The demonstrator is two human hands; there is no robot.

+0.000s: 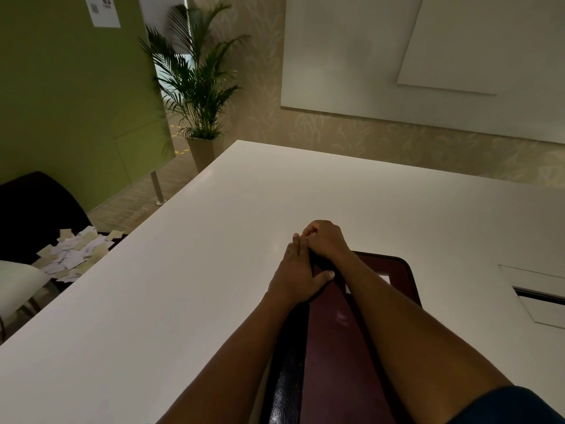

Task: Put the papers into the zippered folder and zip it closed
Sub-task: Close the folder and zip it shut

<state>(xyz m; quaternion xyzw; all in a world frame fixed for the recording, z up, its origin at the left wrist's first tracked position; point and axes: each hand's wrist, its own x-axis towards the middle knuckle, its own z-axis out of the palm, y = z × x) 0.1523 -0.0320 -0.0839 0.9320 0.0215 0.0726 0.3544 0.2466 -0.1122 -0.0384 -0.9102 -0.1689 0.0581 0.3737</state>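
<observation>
White table (171,301) holds a dark red zippered folder (333,356) near the front edge. Left hand (298,278) presses flat on its far-left corner, right hand (325,240) is curled there, pinching something I can't make out. No readable writing anywhere.

Both hands meet at the far left corner of the zippered folder (336,341), left hand (298,276) just beside right hand (325,240). The folder lies on the table (183,301), stretching back under the forearms. Scattered paper slips (73,255) sit way off left of the hands, a potted plant (195,87) beyond them.
</observation>
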